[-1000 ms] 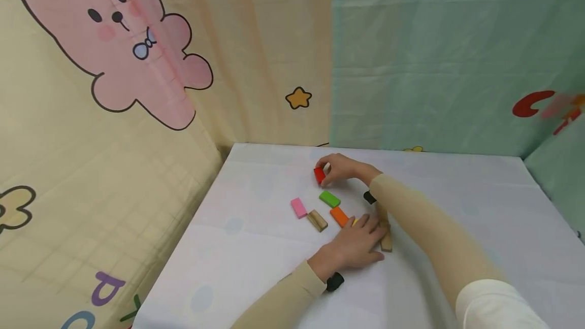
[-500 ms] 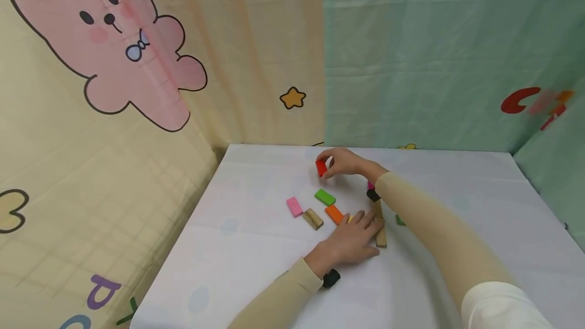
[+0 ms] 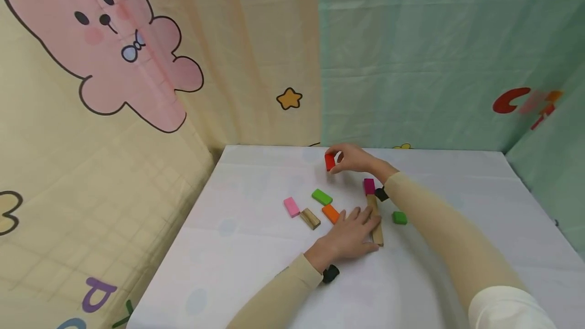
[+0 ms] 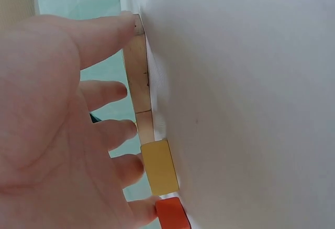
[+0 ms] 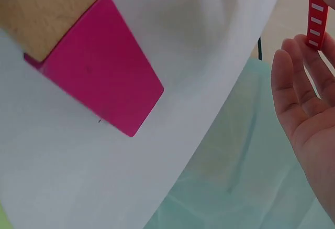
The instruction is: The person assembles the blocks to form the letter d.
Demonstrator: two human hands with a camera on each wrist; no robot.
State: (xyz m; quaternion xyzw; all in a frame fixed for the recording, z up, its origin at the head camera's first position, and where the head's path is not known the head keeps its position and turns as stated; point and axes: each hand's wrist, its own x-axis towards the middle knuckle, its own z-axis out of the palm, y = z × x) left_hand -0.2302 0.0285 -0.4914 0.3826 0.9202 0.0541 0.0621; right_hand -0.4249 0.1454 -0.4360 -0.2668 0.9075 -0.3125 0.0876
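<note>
Near the far edge of the table, my right hand (image 3: 355, 159) pinches a red block (image 3: 330, 162) between thumb and fingers. White marks run along one side of this red block (image 5: 316, 19) in the right wrist view. My left hand (image 3: 349, 236) lies with extended fingers over a row of plain wooden blocks (image 3: 377, 235). In the left wrist view its thumb touches the end of a wooden block (image 4: 137, 66), and its other fingers are beside a yellow block (image 4: 160, 167) and an orange block (image 4: 172, 213). A magenta block (image 3: 369, 187) adjoins the row's far end.
Left of the row, a green block (image 3: 322, 197), a pink block (image 3: 291, 207) and a wooden block (image 3: 310, 218) lie on the white table (image 3: 237, 263). Another green block (image 3: 399, 218) lies right of the row, beside my right forearm. Printed cloth (image 3: 388, 65) hangs behind.
My right hand has lifted the red block and carried it away and to the right, relative to the other blocks. The magenta and right-hand green blocks have come into sight. My left hand stays in place.
</note>
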